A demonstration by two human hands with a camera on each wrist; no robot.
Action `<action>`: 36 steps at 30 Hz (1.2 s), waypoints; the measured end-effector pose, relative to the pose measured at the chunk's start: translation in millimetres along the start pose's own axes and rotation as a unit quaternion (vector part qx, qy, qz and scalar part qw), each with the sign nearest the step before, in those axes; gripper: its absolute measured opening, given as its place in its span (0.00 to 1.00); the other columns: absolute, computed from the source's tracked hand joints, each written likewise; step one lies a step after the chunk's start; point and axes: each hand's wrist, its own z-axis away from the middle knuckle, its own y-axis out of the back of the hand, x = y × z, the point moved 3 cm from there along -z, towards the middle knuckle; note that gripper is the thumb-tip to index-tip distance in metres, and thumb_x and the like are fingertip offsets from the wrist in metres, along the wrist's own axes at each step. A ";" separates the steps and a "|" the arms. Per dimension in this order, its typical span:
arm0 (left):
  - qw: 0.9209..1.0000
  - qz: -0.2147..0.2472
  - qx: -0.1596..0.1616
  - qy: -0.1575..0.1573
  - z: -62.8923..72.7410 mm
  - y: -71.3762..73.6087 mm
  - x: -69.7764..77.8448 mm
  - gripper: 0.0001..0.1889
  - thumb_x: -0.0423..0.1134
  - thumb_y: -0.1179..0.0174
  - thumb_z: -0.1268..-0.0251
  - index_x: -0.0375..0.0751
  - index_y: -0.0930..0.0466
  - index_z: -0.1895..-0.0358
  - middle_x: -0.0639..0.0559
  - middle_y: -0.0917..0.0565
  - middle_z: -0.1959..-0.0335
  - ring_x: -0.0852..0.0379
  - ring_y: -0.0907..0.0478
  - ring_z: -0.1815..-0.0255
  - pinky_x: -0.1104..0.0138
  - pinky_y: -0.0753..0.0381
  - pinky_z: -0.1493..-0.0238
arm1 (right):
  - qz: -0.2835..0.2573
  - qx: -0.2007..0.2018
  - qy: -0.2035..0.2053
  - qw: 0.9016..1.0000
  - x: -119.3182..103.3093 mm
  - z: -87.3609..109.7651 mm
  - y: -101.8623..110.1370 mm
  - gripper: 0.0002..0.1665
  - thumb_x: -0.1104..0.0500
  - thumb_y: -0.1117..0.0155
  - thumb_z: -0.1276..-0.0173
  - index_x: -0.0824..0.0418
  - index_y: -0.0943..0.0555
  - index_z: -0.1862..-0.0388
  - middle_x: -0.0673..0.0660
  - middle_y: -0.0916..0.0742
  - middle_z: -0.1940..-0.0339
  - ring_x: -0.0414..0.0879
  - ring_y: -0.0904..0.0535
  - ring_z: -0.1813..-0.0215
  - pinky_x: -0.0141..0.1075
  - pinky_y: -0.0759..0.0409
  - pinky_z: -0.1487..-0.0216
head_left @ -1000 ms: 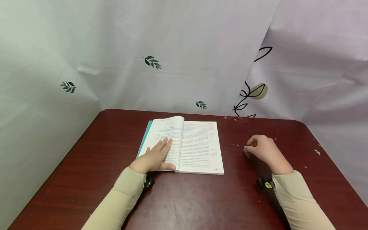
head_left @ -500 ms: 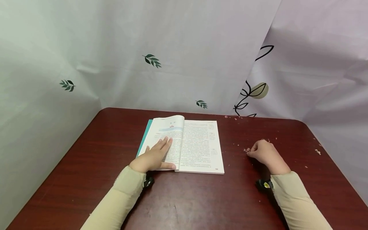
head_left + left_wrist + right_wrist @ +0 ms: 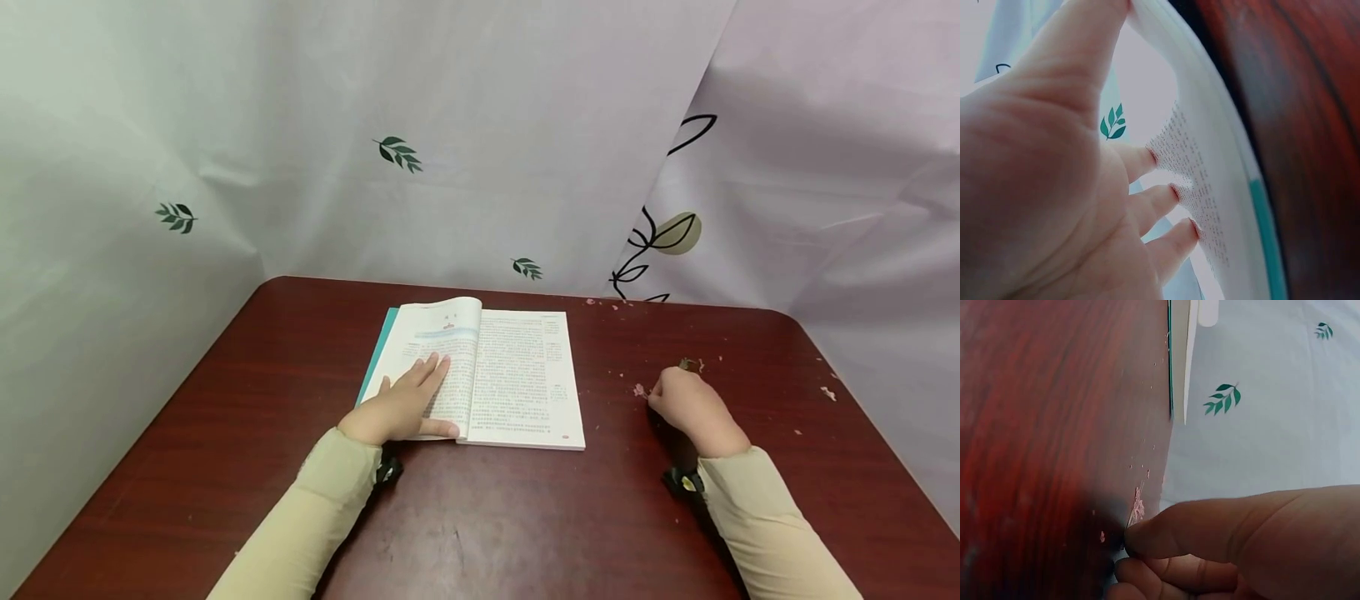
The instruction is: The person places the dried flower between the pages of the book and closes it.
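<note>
An open book (image 3: 521,375) lies on the table, its printed pages up and a teal cover edge at its left. My left hand (image 3: 405,404) rests on the left page with fingers spread; in the left wrist view, fingertips (image 3: 1186,230) touch the printed paper. To the right of the book, my right hand (image 3: 693,408) is low at the tabletop, fingers curled. In the right wrist view its thumb and fingers pinch a thin strand beside a small pink scrap (image 3: 1138,507); the fingers hide most of it. A small brownish-green piece (image 3: 688,364) shows just beyond the hand.
The dark red wooden table (image 3: 525,517) has pale pink crumbs scattered on its right half. A larger pale crumb (image 3: 828,393) lies near the right edge. White patterned cloth (image 3: 480,150) hangs behind the table and at its sides.
My right hand has dropped slightly and its fingers have curled in more, uncovering pink bits at its left and the brownish-green piece beyond it. The left hand stays on the page.
</note>
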 end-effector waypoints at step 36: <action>1.000 -0.005 0.001 0.006 -1.3 -0.4 -3.3 0.57 0.63 0.34 0.38 0.39 0.57 0.17 0.39 0.56 0.17 0.38 0.58 0.17 0.30 0.55 0.28 | -0.130 0.107 0.053 0.984 -0.8 -12.6 -1.2 0.04 0.67 0.34 0.39 0.64 0.18 0.64 0.52 0.14 0.73 0.45 0.21 0.69 0.41 0.25 0.63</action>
